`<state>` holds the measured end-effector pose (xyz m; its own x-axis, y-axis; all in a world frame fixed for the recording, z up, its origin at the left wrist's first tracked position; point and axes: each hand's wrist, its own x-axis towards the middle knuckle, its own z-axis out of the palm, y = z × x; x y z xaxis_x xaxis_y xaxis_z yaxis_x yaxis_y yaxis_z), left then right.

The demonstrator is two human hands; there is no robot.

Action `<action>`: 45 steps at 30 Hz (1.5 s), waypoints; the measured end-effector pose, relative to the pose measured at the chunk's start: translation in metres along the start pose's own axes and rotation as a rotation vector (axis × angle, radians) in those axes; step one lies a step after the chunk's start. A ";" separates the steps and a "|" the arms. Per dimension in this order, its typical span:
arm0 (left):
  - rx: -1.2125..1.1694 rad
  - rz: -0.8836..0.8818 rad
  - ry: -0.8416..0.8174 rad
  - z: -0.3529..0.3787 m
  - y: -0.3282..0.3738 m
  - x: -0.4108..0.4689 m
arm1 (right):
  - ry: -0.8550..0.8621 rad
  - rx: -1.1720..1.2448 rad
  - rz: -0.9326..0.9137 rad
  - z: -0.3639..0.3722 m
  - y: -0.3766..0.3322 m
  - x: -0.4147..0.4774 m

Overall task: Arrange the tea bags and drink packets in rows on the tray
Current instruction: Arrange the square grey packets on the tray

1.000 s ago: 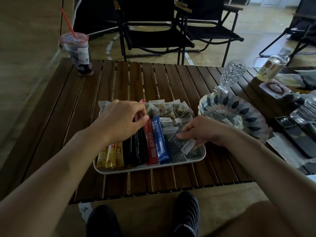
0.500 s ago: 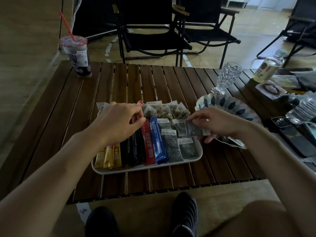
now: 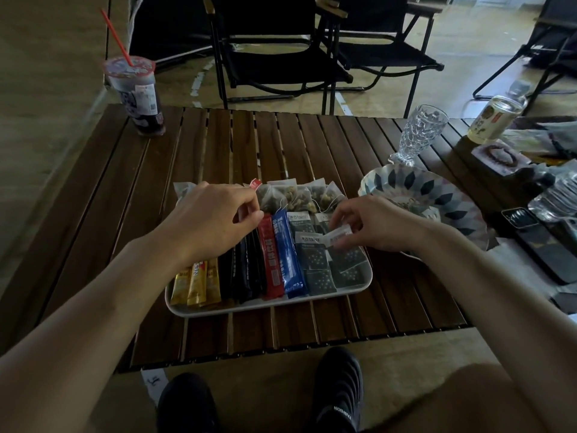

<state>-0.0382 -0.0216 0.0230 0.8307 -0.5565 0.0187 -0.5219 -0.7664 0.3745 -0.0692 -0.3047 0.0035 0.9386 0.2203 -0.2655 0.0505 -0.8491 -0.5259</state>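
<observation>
Nearest the camera, two black shoes (image 3: 338,392) rest on the floor below the edge of a dark wooden slatted table (image 3: 150,189).

A white rectangular tray (image 3: 265,305) sits on the table near that edge, and the drink packets and tea bags lie in it. From left to right there are gold stick packets (image 3: 196,284), black stick packets (image 3: 243,273), one red stick packet (image 3: 271,260) and one blue stick packet (image 3: 287,254), side by side and touching. To their right, dark square tea sachets (image 3: 318,271) overlap in two columns.

The left hand (image 3: 215,220) lies over the upper ends of the sticks, its fingers curled. The thumb and forefinger pinch the tops of the black stick packets. The right hand (image 3: 371,226) hovers over the right part of the tray, and its thumb and fingertips pinch one sachet with a white end (image 3: 338,233) just above the sachet columns.

Along the tray's far edge lies a row of translucent mesh tea bags (image 3: 299,195) filled with pale dried bits.

Just to the right of the tray is a patterned bowl (image 3: 415,189). Behind the bowl stands a cut-glass goblet (image 3: 418,132). At the table's right edge lie a phone (image 3: 537,245) and a clear water bottle (image 3: 559,195), with a small labelled bottle (image 3: 496,117) farther back.

At the far left corner stands a sealed plastic cup (image 3: 137,92) with a red straw. Beyond the table are black folding chairs (image 3: 281,57).
</observation>
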 end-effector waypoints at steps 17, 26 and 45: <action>0.003 -0.020 -0.020 -0.004 0.009 -0.004 | -0.014 -0.129 -0.022 0.005 -0.005 -0.002; 0.014 -0.012 -0.027 0.000 0.018 0.005 | 0.078 -0.114 0.034 -0.005 0.001 -0.009; 0.042 0.047 -0.027 0.014 0.032 0.020 | 0.374 0.219 0.740 -0.037 0.109 -0.037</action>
<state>-0.0412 -0.0613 0.0227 0.7997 -0.6003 0.0097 -0.5683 -0.7518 0.3344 -0.0857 -0.4233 -0.0139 0.7565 -0.5596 -0.3385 -0.6506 -0.5912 -0.4767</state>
